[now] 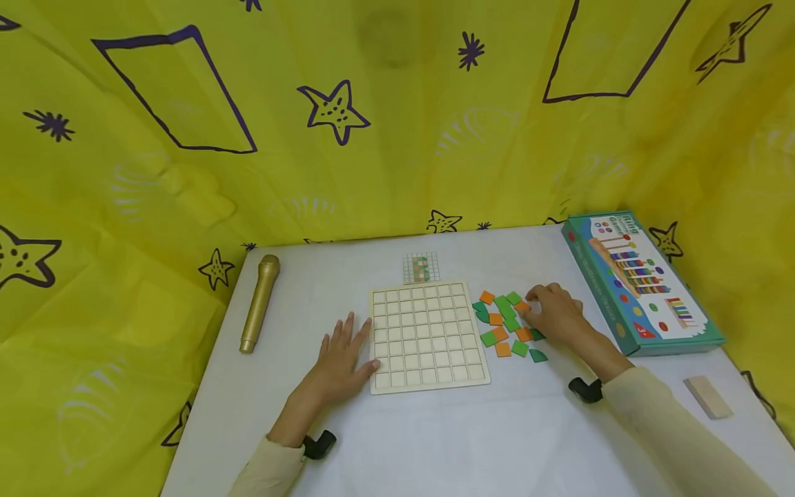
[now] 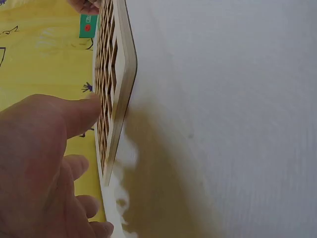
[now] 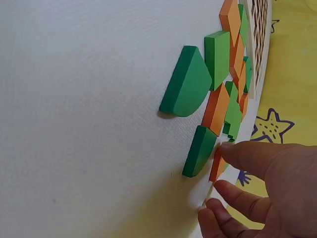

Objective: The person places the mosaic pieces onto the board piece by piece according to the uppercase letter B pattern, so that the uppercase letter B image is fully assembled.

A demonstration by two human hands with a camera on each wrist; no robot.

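A square wooden grid board [image 1: 428, 336] lies flat on the table, its cells bare. My left hand [image 1: 340, 362] is at its left edge, fingers spread and straight, the thumb tip over the rim; in the left wrist view the thumb [image 2: 81, 115] overlaps the board's side [image 2: 126, 84]. To the board's right lies a loose group of orange, light green and dark green tiles [image 1: 506, 308]. At that group's right side, my right hand [image 1: 555, 314] pinches an orange square tile [image 3: 216, 166] between thumb and index finger. Nearby are dark green rounded tiles [image 3: 190, 87].
Behind the board lies a small printed pattern card [image 1: 421, 268]. A gold microphone [image 1: 259, 304] is at the left. A boxed ring game [image 1: 642, 283] and a pale wooden block [image 1: 708, 397] sit at the right. Yellow patterned cloth [image 1: 397, 138] hangs behind the table.
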